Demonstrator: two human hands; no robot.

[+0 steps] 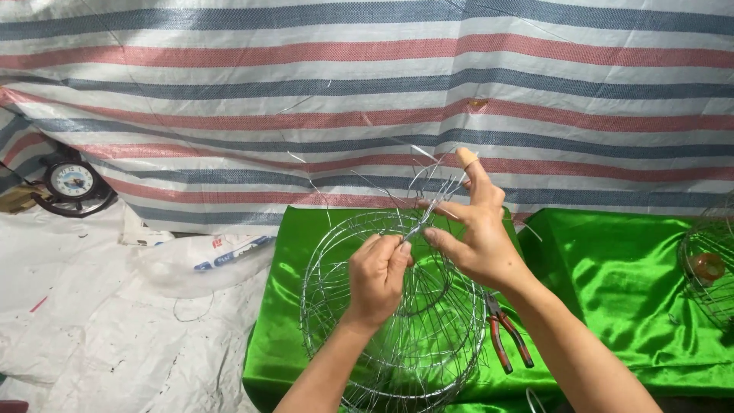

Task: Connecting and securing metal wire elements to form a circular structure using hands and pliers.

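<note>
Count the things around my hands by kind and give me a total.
Wire frames: 2, one held by the left hand and right hand, one at the right edge
Pliers: 1
Green cloths: 2
Clocks: 1
Plastic bags: 1
Total: 7

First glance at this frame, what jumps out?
Centre frame, the left hand and right hand pinch thin silver wire strands at the top of a round silver wire-frame cage. It stands on a bright green satin cloth, with red-handled pliers lying just right of it. Behind hangs a red, blue and white striped tarpaulin; a small round clock sits far left.
</note>
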